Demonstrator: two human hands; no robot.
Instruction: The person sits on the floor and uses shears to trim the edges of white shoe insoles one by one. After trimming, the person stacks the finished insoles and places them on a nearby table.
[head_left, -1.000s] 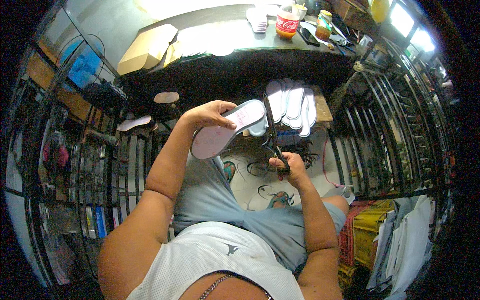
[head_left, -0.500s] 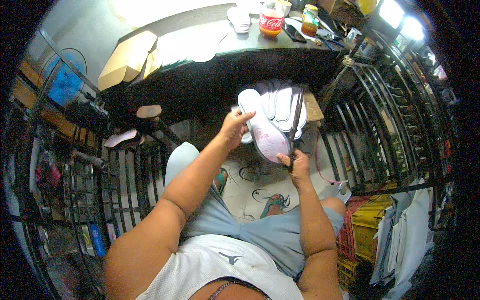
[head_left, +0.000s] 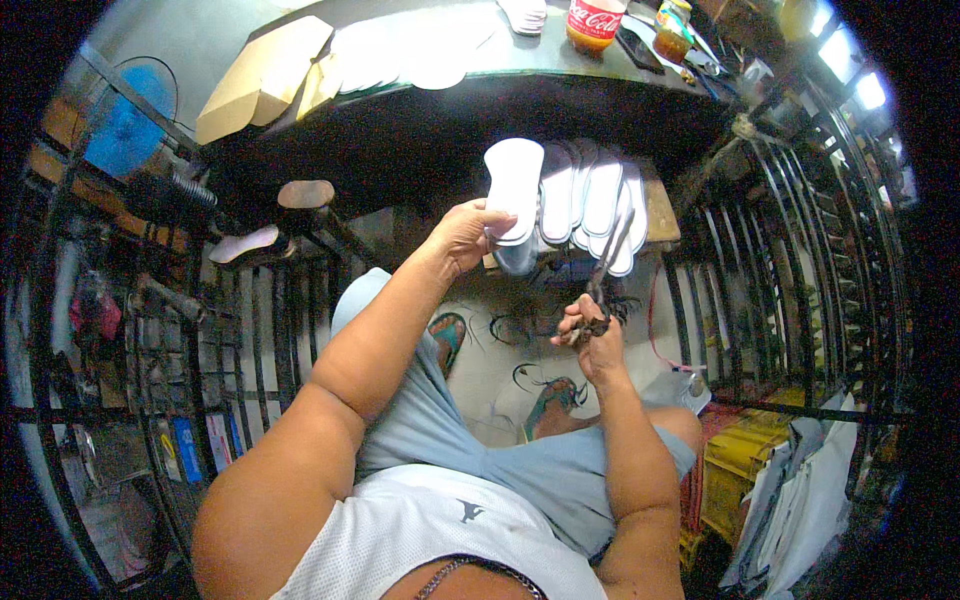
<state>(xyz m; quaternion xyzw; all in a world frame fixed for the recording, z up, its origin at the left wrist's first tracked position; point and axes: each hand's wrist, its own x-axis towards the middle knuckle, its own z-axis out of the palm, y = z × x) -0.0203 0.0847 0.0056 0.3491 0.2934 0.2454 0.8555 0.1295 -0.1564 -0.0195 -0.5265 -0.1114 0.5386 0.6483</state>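
My left hand (head_left: 466, 238) pinches the end of a white insole (head_left: 514, 182), thumb on top and fingers underneath. This insole hangs over the left side of several overlapping white insoles (head_left: 604, 200), which lie on a wooden board (head_left: 660, 215). In my right hand (head_left: 596, 345) is a pair of long dark scissors (head_left: 613, 240), fingers wrapped round the handles. Its blades point away from me, in front of the lying insoles, and look close together. A grey rounded piece (head_left: 516, 258) shows just below the held insole; what it belongs to is partly hidden.
Thin dark trimmings (head_left: 530, 375) lie on the tiled floor between my feet. A dark table (head_left: 480, 55) stands ahead, bearing a bottle (head_left: 594, 25), a jar (head_left: 673, 35) and a cardboard box (head_left: 262, 80). Metal racks (head_left: 715, 270) flank me, with a yellow crate (head_left: 735, 480) at right.
The insole in my left hand has turned and moved up; its printed face no longer shows. My right hand has let go of its edge and drawn down, keeping the scissors. The view has shifted slightly.
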